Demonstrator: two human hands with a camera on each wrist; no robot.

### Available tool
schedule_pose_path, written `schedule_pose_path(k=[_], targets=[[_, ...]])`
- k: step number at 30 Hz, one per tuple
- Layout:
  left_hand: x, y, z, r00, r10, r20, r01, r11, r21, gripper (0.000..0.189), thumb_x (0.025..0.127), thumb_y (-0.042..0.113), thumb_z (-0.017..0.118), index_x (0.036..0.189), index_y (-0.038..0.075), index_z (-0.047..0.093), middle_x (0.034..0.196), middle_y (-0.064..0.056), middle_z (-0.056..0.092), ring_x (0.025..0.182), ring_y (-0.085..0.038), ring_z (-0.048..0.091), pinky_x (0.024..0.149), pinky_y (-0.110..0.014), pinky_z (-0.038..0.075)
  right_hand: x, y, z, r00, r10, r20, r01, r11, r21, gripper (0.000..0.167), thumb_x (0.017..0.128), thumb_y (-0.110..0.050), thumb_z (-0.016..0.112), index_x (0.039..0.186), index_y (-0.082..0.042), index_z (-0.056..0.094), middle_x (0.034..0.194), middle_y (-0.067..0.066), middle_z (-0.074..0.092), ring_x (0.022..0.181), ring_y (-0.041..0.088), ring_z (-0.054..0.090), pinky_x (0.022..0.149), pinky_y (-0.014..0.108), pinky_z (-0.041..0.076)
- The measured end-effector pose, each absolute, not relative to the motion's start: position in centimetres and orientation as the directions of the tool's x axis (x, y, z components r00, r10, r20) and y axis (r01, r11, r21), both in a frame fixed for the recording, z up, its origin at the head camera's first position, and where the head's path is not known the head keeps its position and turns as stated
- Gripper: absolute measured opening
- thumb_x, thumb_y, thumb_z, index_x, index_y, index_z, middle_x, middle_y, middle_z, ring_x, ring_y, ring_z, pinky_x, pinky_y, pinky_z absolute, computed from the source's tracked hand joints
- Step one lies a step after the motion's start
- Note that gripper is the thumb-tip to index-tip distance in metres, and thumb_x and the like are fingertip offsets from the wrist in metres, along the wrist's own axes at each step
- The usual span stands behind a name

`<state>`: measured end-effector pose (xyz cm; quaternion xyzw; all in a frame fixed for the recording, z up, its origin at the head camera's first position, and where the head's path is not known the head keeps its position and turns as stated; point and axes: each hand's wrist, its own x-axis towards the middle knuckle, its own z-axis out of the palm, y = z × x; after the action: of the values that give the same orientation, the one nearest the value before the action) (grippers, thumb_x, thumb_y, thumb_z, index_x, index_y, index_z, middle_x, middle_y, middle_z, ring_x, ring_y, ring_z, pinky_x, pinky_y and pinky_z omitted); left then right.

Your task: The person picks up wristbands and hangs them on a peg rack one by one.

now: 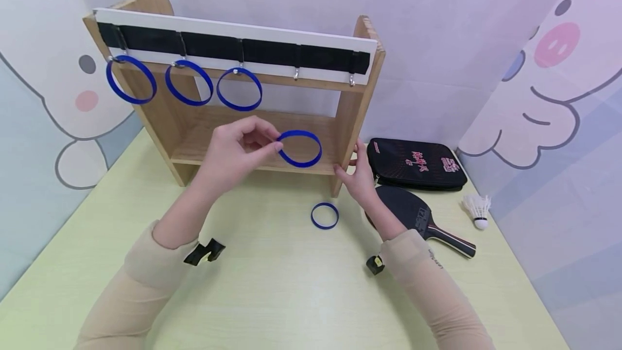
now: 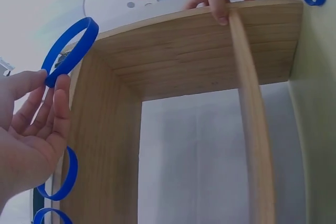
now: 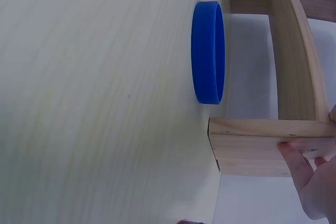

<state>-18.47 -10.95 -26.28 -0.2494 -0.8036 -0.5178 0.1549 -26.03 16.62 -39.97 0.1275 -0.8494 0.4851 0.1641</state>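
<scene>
A blue ring [image 1: 302, 165] is pinched by the left hand's [image 1: 235, 147] fingers, not yet hung, below two bare hooks [image 1: 297, 73]. Three rings [image 1: 239, 107] are already hung; a loose ring [image 1: 324, 227] is left on the worktop [image 1: 272, 285], and the wooden stand's [image 1: 353, 104] side is grasped by the right hand [image 1: 360, 180].

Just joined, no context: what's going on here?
A person's left hand pinches a blue ring in front of a wooden rack, while the right hand grips the rack's side. Three hung rings are on hooks, and two bare hooks remain. One loose ring lies on the table.
</scene>
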Motion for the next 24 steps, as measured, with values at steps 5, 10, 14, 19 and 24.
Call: schedule_pose_path(k=[5,10,14,19,24], targets=[[-18.5,-10.8,-25.2,-0.801,0.165,0.576,0.598,0.277,0.752,0.016,0.084,0.014,0.071,0.094,0.003,0.066,0.089,-0.003,0.067,0.079,-0.012,0.063,0.07,-0.019,0.053,-26.0,16.6,-40.0,-0.911,-0.054,0.408,-0.379,0.499,-0.779,0.083,0.084,-0.006,0.067,0.148,-0.026,0.019,0.135,0.015,0.042,0.092,0.03,0.058,0.063,0.038,0.055],[-18.8,-10.5,-24.4,-0.779,0.086,0.622,0.625,0.193,0.756,0.018,0.084,0.01,0.072,0.095,-0.001,0.065,0.088,-0.003,0.067,0.075,-0.015,0.066,0.069,-0.02,0.054,-25.9,16.6,-40.0,-0.913,-0.052,0.404,-0.374,0.5,-0.781,0.083,0.085,-0.006,0.066,0.148,-0.028,0.018,0.134,0.015,0.041,0.093,0.029,0.057,0.063,0.039,0.056],[-19.1,-10.2,-23.8,-0.771,0.051,0.635,0.636,0.123,0.762,0.018,0.083,0.006,0.071,0.096,-0.003,0.064,0.088,-0.003,0.067,0.072,-0.016,0.067,0.068,-0.022,0.055,-26.0,16.7,-40.0,-0.914,-0.056,0.402,-0.375,0.495,-0.784,0.083,0.084,-0.007,0.066,0.148,-0.028,0.019,0.135,0.015,0.041,0.093,0.029,0.058,0.064,0.04,0.056],[-19.8,-9.9,-23.4,-0.765,0.011,0.644,0.642,0.094,0.761,0.018,0.082,0.005,0.072,0.096,-0.003,0.064,0.089,-0.005,0.066,0.072,-0.016,0.068,0.069,-0.022,0.056,-26.1,16.7,-40.0,-0.911,-0.067,0.407,-0.385,0.493,-0.781,0.083,0.085,-0.008,0.066,0.149,-0.029,0.018,0.135,0.015,0.04,0.094,0.03,0.059,0.067,0.041,0.057],[-20.5,-9.8,-23.4,-0.763,-0.016,0.646,0.643,0.078,0.762,0.018,0.083,0.005,0.071,0.096,-0.003,0.063,0.089,-0.006,0.066,0.073,-0.018,0.068,0.07,-0.023,0.056,-26.0,16.7,-40.0,-0.912,-0.072,0.404,-0.386,0.49,-0.782,0.083,0.086,-0.009,0.065,0.149,-0.03,0.016,0.137,0.015,0.039,0.094,0.031,0.058,0.067,0.041,0.057]])
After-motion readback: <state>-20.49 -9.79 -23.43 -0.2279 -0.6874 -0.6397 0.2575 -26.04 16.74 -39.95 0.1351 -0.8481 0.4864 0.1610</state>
